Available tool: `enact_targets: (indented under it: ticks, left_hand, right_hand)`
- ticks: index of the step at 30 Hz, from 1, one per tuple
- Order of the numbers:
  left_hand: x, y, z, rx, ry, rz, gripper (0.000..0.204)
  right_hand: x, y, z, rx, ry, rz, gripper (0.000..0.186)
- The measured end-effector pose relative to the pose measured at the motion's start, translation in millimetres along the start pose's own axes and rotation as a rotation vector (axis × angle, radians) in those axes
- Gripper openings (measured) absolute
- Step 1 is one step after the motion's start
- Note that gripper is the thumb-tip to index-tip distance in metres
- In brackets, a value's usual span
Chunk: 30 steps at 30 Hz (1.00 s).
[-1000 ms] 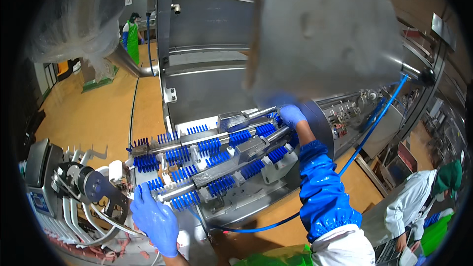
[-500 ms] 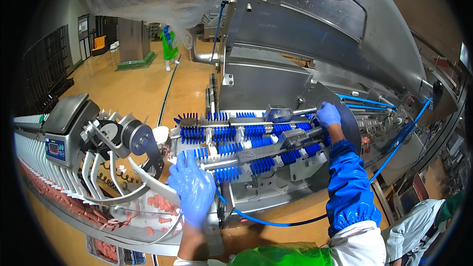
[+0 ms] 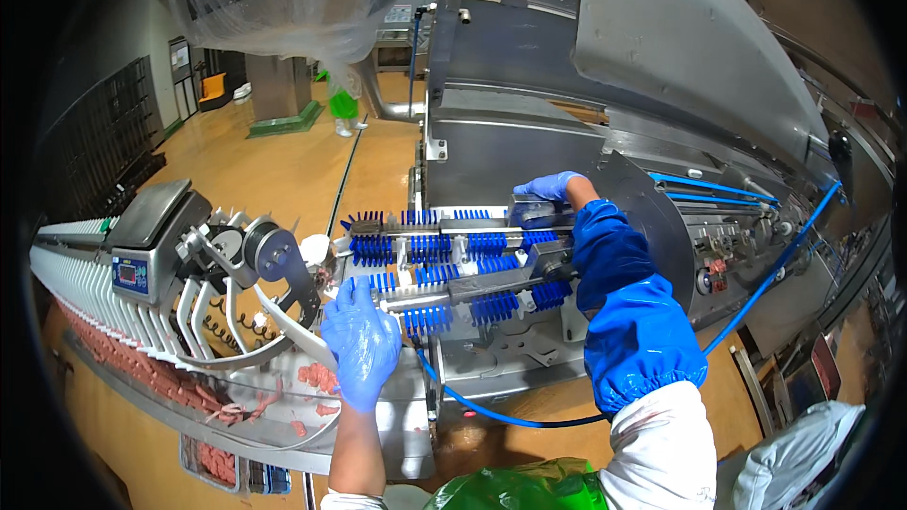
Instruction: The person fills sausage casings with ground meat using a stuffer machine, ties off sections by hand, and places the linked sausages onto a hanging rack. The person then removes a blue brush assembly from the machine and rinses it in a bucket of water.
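Wears thin blue-violet gloves and leans over a steel machine (image 3: pixel 529 146), facing a far row of blue prongs (image 3: pixel 430 248) and a near row of blue prongs (image 3: pixel 493 308), set side by side in mid-view and reaching from one hand to the other. Holds the left hand (image 3: pixel 362 354) out flat, back upward, at the left end of the near row, with fingers long, straight and released; cannot tell light contact from a small gap at the tips. Stretches the right hand (image 3: pixel 553 187) across to the right end of the far row, over a squared metal block (image 3: pixel 537 216), with fingers bent leftward and partly hidden; cannot tell a firm grasp from a mere rest. Passes the right forearm, in a shiny blue sleeve cover (image 3: pixel 638 340), just beside a second block (image 3: pixel 551 262) and before a dark curved plate (image 3: pixel 664 236). Has at the left a small scale (image 3: pixel 134 274) with a blue panel, beside a line of white hooks (image 3: pixel 104 283) above pink meat links (image 3: pixel 151 373), and scraps of pink meat (image 3: pixel 316 378) near the left wrist on a metal bench (image 3: pixel 402 444). Has also a blue hose (image 3: pixel 515 423) curving below the prongs and behind the sleeve, and a green-aproned person (image 3: pixel 342 106) well apart on the tan floor (image 3: pixel 274 175).
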State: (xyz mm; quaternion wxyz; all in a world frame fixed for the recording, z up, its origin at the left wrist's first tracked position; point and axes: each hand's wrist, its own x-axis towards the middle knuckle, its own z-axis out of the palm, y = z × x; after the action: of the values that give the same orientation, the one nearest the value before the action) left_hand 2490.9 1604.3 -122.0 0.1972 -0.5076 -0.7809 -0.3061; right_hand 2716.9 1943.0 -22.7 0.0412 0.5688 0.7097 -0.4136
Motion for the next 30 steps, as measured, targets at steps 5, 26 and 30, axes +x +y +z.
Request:
enact_targets:
  ticks: [5,26,30]
  left_hand:
    - [-3.4,6.2,-0.3,0.018,0.061,-0.023,0.047]
    - [-104.8,36.8,-9.7,-0.183,0.146,-0.005,0.046]
    - [-286.8,-23.7,48.9,-0.297,-0.245,-0.193,0.037]
  right_hand:
    - [11.0,2.8,2.4,0.121,-0.063,-0.148,0.042]
    - [27.4,-37.6,16.3,-0.964,-0.017,-0.637,0.035]
    - [21.9,-40.7,17.7,-0.825,0.058,-0.545,0.035]
